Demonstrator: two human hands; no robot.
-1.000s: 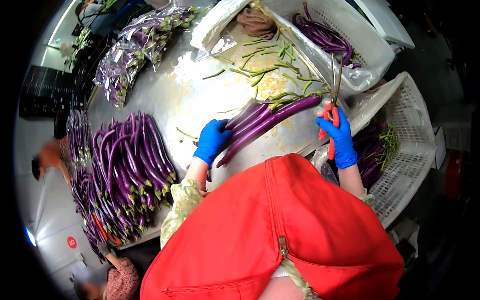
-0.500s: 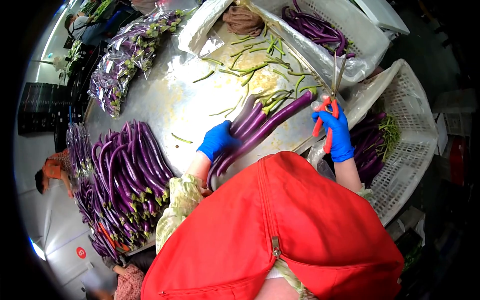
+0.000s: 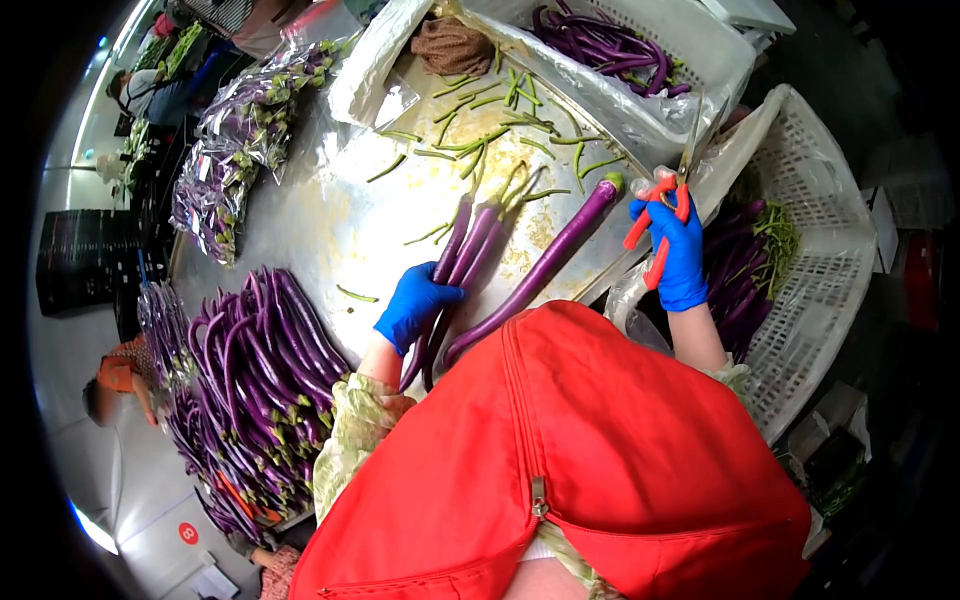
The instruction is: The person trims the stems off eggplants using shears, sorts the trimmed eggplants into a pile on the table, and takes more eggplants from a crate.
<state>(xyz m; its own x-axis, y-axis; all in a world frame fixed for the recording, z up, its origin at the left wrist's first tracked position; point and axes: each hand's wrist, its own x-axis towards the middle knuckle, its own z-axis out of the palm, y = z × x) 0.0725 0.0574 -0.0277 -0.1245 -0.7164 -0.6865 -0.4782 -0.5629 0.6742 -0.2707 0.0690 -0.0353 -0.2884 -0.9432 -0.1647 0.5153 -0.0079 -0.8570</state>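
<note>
In my blue-gloved left hand [image 3: 420,303] is a small bunch of long purple eggplants [image 3: 470,248], their long stalks pointing away from me. The fingers wrap around the bunch near its middle, just above the metal table [image 3: 310,245]. One more eggplant [image 3: 560,255] with a short-cut green cap lies to the right of the bunch, apart from it. My blue-gloved right hand [image 3: 678,255] grips red-handled scissors [image 3: 655,225], blades up, beyond that eggplant's cap end. Cut green stalks [image 3: 480,145] are scattered over the far part of the table.
A large pile of eggplants [image 3: 265,350] lies at the left, with bagged eggplants [image 3: 245,140] behind. A lined crate [image 3: 715,65] of eggplants stands at the back right; another white crate [image 3: 825,260] stands at the right. A brown cloth [image 3: 452,46] sits far back. Other people are at the left.
My left hand has drawn its bunch to the left, away from the single eggplant, which now lies apart. The right hand still holds the scissors. The whole view has shifted slightly.
</note>
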